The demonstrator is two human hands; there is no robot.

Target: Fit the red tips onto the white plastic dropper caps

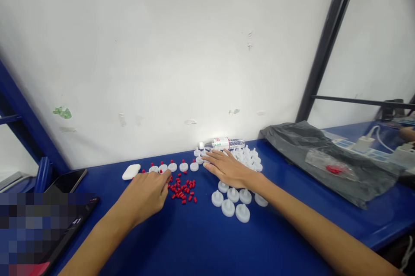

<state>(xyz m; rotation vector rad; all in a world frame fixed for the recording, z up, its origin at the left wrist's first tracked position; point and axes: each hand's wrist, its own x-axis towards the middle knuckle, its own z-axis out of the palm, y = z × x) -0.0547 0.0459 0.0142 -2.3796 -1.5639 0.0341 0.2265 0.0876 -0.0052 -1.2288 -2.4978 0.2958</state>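
My left hand [147, 194] is closed, its fingers curled down at the near side of a row of white round caps [172, 167] with red tips on their nozzles. What its fingertips hold, if anything, is hidden behind the hand. Beside it lies a loose pile of small red caps [183, 189]. My right hand [228, 168] is stretched out flat, fingers extended over part of a cluster of white nozzle caps [248, 158] without red tips. Several more plain white nozzle caps [228, 207] stand nearer me, below that wrist.
A clear bottle [222, 142] lies against the wall behind the caps. A white rounded case [131, 171] and a phone [69, 181] are at left. On the right, a grey plastic bag [304, 150] carries a clear packet [330, 165] with red pieces. A power strip [366, 142] sits beyond.
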